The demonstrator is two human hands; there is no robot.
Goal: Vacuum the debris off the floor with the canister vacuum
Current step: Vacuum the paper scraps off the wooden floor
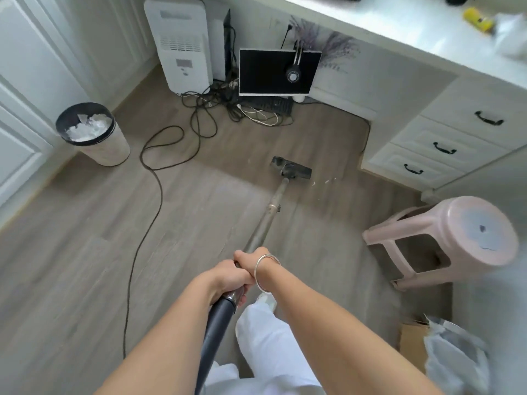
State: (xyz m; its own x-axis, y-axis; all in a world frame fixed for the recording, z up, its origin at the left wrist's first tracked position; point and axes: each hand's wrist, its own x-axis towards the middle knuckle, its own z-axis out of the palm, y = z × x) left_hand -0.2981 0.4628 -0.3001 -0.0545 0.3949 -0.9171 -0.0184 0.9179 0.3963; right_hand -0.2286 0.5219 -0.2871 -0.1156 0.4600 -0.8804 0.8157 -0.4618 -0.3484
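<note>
From the head camera, both hands gripped the vacuum wand (266, 220). The left hand (228, 277) had its fingers curled tight around the tube just above the dark hose cuff (219, 317); the right hand (251, 259), with a silver bangle (265, 273) at the wrist, wrapped the metal just ahead of it, the two hands touching. The wand ran forward to the floor head (291, 168), which lay flat on the grey wood floor (85, 252) in front of the desk opening.

A few pale bits of debris (325, 182) lay just right of the floor head, near the foot of the drawer unit (445, 138), which had three drawers with black handles. One pink plastic stool (445, 243) stood to the right of the wand, well apart from it. One black cable (148, 201) snaked along the floor to the left, leading to a tangle by one monitor (276, 72) propped on the floor, with a headset (293, 69) hung over it. One white appliance (182, 44) stood beside that. One bin (94, 135), full of white paper, sat far left. A cardboard box (413, 343) and a plastic bag (453, 360) sat at lower right.
</note>
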